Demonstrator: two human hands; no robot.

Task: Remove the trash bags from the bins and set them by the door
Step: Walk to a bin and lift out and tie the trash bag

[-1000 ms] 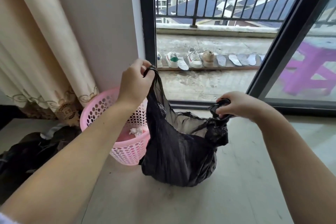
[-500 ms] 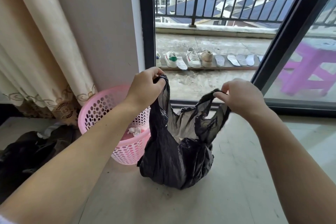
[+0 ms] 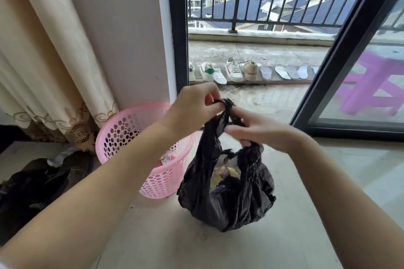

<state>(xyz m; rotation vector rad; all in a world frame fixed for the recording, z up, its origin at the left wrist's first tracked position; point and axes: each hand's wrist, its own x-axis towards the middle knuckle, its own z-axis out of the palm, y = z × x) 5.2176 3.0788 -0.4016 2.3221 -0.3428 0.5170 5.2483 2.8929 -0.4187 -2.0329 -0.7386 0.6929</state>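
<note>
A black trash bag (image 3: 227, 199) rests on the pale floor in front of the open balcony door (image 3: 341, 54). Its mouth gapes and shows yellowish rubbish inside. My left hand (image 3: 192, 109) pinches one twisted bag handle up high. My right hand (image 3: 260, 131) has its fingers hooked in the other side of the bag's top, right beside the left hand. A pink perforated plastic bin (image 3: 135, 137) stands just left of the bag, against the wall, with a few scraps at its bottom.
A cream curtain (image 3: 50, 54) hangs at the left. A dark heap of cloth (image 3: 32, 185) lies on the floor at lower left. Outside on the balcony are several shoes (image 3: 231, 70) and insoles in a row, a purple stool (image 3: 376, 85), and a railing.
Both hands have come together above the bag, drawing its two handles toward each other. The bag's mouth has narrowed and the bag sits slightly further right of the bin.
</note>
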